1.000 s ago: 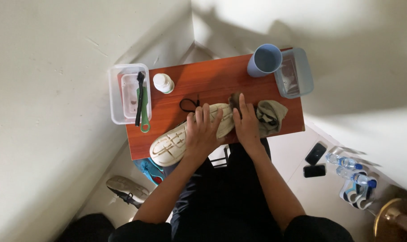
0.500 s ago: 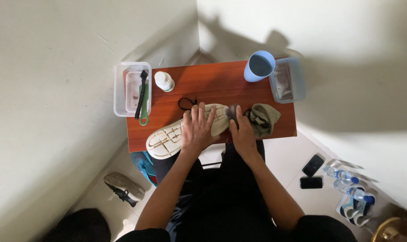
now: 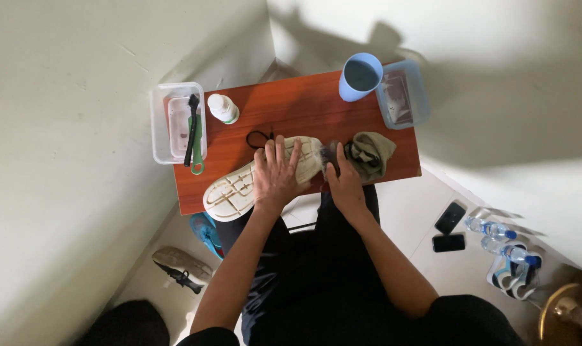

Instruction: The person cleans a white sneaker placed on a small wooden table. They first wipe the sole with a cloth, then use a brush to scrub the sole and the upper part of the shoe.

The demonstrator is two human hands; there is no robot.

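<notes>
While hands press the shoe (image 3: 240, 189), a blue cup (image 3: 359, 75) stands behind.

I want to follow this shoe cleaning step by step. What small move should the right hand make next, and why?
Probably a short wipe with the cloth along the end of the shoe. The left hand lies flat on the upturned pale sole, pinning it to the table, and the right hand grips the cloth at the shoe's end, so the shoe looks steadied for rubbing.

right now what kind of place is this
Probably a room corner at home, used for cleaning shoes: a small wooden table against pale walls, a spare shoe and two phones on the tiled floor.
</notes>
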